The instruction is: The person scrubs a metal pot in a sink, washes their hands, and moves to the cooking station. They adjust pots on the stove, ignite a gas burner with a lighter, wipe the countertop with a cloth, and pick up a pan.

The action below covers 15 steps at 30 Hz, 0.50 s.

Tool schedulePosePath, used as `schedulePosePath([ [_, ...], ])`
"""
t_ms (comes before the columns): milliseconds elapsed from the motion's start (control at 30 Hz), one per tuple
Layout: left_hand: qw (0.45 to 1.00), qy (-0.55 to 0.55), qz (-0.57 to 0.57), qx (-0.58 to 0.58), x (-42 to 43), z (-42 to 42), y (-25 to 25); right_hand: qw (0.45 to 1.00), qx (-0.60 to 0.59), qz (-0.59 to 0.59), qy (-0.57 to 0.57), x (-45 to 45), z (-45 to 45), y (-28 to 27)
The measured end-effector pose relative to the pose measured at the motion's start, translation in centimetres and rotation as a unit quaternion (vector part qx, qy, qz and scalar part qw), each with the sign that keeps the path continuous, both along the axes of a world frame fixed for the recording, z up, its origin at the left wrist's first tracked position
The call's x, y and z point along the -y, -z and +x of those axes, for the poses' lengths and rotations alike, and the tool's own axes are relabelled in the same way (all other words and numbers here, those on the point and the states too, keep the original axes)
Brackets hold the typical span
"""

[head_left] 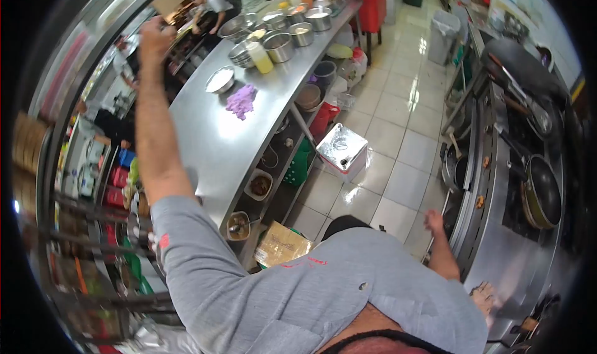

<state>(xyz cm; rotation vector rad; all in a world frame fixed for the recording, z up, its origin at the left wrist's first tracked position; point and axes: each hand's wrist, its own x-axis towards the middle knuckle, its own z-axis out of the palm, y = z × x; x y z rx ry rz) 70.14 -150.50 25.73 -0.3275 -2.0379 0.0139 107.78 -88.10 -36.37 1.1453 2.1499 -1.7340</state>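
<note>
The left hand is lifted high at the end of an outstretched arm, near the metal frame on the left. Its fingers look curled in; whether they grip anything, I cannot tell. The right hand hangs low with its fingers loosely spread, nothing visible in it, just beside the front of the stove.

The stove runs down the right side, with a frying pan on top and a large dark wok farther along. Left of centre stands a long steel table. On it lies a crumbly purple heap — right on the bare metal — just beside a bowl of something white. Beyond these are an upright bottle of yellow liquid and a cluster of steel pots.

A box with a shiny lid stands on the tiled floor between table and stove, and a cardboard box sits near the table's closer end. A co-worker is beyond the table, at the upper left.
</note>
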Motion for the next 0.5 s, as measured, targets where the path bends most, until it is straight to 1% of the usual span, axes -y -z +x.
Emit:
schedulePosePath([
  [33,0.998,-0.006,-0.057,0.011,1.4,-1.5,-2.6,1.0,-0.006,0.006,-0.022,-1.2,-2.3,0.7],
  [67,0.998,-0.047,-0.036,-0.016,7.3,-7.3,-5.0,0.998,-0.053,0.016,0.016,-0.8,-4.0,-0.9],
  [100,0.993,0.08,-0.021,0.082,10.8,-10.6,-7.9,0.996,-0.076,0.039,0.013,-0.8,-5.4,-1.4],
  [133,0.997,0.006,-0.076,0.031,9.7,-9.9,-8.9,0.992,-0.104,-0.03,0.058,-0.7,-6.2,-1.7],
  [167,0.987,0.012,-0.161,0.005,14.9,-14.7,-11.5,0.992,-0.098,0.039,0.071,-0.2,-6.8,-1.8],
  [200,0.969,0.018,-0.246,-0.03,19.4,-19.0,-13.9,0.992,-0.05,0.074,0.086,1.1,-6.9,-3.9],
  [233,0.943,0.025,-0.324,-0.071,22.8,-22.4,-16.0,0.989,-0.04,0.135,0.051,1.5,-6.7,-3.0],
  [267,0.95,0.015,-0.311,-0.035,22.0,-25.5,-15.0,0.989,-0.011,0.126,0.078,2.6,-6.0,-2.8],
  [300,0.971,-0.001,-0.239,0.017,19.2,-28.7,-12.7,0.988,0.013,0.116,0.103,3.8,-4.9,-2.5],
  [333,0.985,-0.035,-0.156,0.064,17.1,-31.0,-10.2,0.982,0.024,0.113,0.151,5.2,-3.2,-1.9],
  [400,0.988,-0.068,-0.067,0.121,13.8,-35.1,-6.3,0.957,0.088,0.234,0.146,8.9,0.0,1.8],
  [433,0.987,-0.072,-0.043,0.138,12.2,-36.9,-4.7,0.951,0.1,0.232,0.178,10.6,1.5,3.3],
  [467,0.986,-0.072,-0.018,0.147,10.6,-38.7,-3.2,0.948,0.187,0.245,0.081,11.9,3.0,4.6],
  [500,0.984,-0.069,0.001,0.162,9.2,-40.2,-1.7,0.93,0.272,0.246,-0.018,13.4,4.2,5.1],
])
